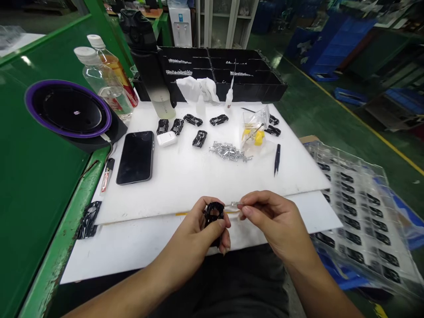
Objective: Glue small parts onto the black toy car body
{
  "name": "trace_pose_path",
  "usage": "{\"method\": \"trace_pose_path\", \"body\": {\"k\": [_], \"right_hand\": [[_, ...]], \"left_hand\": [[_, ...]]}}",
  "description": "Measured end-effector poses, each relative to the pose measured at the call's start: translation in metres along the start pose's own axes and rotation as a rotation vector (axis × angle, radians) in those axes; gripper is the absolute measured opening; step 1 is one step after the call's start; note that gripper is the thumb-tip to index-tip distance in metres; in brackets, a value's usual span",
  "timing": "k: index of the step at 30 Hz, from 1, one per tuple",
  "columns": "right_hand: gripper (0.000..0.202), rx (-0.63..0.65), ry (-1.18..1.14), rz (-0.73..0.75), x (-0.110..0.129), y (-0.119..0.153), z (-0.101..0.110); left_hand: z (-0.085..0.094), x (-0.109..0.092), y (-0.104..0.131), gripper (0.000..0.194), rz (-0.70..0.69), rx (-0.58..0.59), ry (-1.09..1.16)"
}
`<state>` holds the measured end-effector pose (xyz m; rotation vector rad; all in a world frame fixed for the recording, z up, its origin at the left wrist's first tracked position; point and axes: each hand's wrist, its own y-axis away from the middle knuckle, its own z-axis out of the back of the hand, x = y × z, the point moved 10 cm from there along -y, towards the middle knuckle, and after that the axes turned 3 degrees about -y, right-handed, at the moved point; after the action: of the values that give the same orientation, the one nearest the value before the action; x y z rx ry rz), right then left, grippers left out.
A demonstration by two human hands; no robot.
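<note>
In the head view, near the front edge of the white foam board (185,176), my left hand (202,229) is closed around a glossy black toy car shell (214,213). My right hand (271,216) pinches a small silvery piece with a thin end (234,204), its tip close to the shell's right side; whether they touch I cannot tell. Beyond the hands lies a pile of small silver parts (228,151). Several more black car shells, among them one at the middle (199,138), rest farther back. Black tweezers (277,160) lie to the right.
At left are a phone (135,157), a marker (106,176), a purple-rimmed round device (69,108) and bottles (109,84). A white earbud case (166,139), small dropper bottle (229,97) and black divided bin (225,90) stand farther back. Clear trays of shells (361,221) sit right.
</note>
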<state>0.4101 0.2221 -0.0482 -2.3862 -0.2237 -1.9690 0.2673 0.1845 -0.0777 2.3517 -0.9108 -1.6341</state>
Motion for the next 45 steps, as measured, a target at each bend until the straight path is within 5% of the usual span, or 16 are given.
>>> {"method": "trace_pose_path", "body": {"k": [7,22,38,45], "right_hand": [[0.015,-0.055,0.106,0.024,0.003,0.002,-0.001],[0.016,0.031,0.559,0.189,0.024,0.003,-0.037],[0.016,0.0,0.479,0.2,0.02,0.007,-0.046],[0.021,-0.01,0.352,0.043,0.002,0.007,-0.036]], "left_hand": [[-0.002,-0.004,0.001,0.017,-0.043,0.003,0.026],[-0.005,0.007,0.002,0.013,0.014,-0.063,0.049],[0.003,0.0,0.006,0.022,-0.11,-0.17,-0.12],[0.007,0.005,0.006,0.025,-0.101,-0.2,-0.136]]}}
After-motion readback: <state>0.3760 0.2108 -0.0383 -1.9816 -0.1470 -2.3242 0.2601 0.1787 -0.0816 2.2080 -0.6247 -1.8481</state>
